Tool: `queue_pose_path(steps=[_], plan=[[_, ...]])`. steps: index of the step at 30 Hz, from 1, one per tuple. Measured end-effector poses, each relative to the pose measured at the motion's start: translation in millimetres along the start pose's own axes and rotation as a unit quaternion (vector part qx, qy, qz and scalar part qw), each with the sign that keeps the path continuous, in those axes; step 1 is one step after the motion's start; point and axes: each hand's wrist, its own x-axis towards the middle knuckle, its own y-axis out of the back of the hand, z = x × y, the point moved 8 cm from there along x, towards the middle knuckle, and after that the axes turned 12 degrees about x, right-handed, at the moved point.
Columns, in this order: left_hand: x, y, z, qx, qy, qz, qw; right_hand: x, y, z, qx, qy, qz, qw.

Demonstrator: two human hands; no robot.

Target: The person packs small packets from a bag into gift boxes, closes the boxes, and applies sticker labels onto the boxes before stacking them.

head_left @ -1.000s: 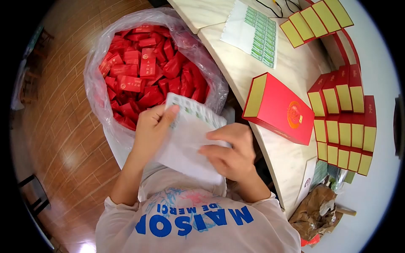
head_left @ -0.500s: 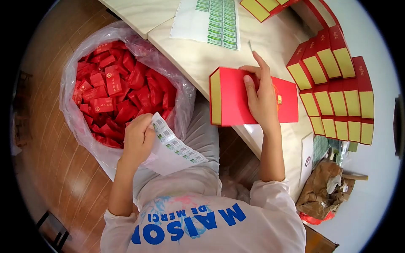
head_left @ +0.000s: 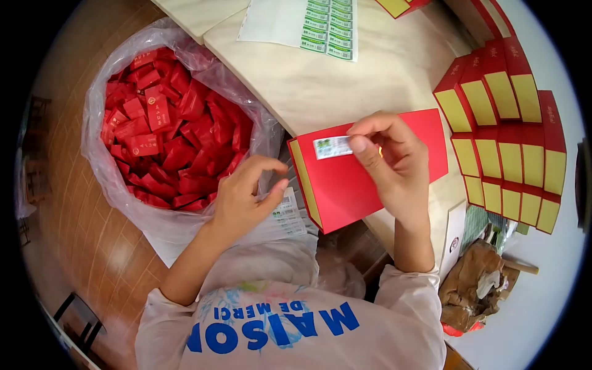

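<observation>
Between the thumb and forefinger of my right hand [head_left: 398,163] is a small white and green sticker [head_left: 332,147], held over a red gift box [head_left: 345,191]. The box lies tilted at the table edge, its yellow side toward the left. My left hand [head_left: 251,192] hovers left of the box with thumb and fingers apart and nothing seen between them. Below it, a sheet of stickers [head_left: 288,216] rests on my lap, partly hidden by the hand.
A clear plastic bag [head_left: 98,148] full of small red packets [head_left: 157,111] stands at the left. Another sticker sheet [head_left: 271,21] lies on the table [head_left: 277,80]. Stacked red and yellow boxes [head_left: 509,148] line the right side, with crumpled brown paper [head_left: 472,283] below.
My left hand has let go of the sticker sheet and moved right toward the box. The right hand has lifted off the box and now holds a sticker. The box has turned slightly.
</observation>
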Motion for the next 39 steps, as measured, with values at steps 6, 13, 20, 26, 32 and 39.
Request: queue_pose_path(steps=[6,13,20,26,32,39], plan=[[5,-8,-8,-0.029,0.106,-0.003,0.994,3,-3,24,-0.020,-0.065,-0.021,0.998],[7,-15,-17,-0.022,0.074,-0.001,0.997,5,2,31,-0.034,-0.070,0.002,0.997],[21,3,-5,-0.043,-0.064,0.059,0.995,8,-12,21,-0.061,-0.065,-0.073,0.993],[26,6,-1,-0.030,-0.133,0.081,0.987,6,-12,21,-0.074,-0.043,-0.077,0.993],[25,7,-1,-0.027,-0.146,0.084,0.985,3,-11,23,-0.103,-0.042,-0.062,0.992],[28,9,1,-0.028,-0.151,0.085,0.984,2,-9,25,-0.110,-0.037,-0.049,0.992]])
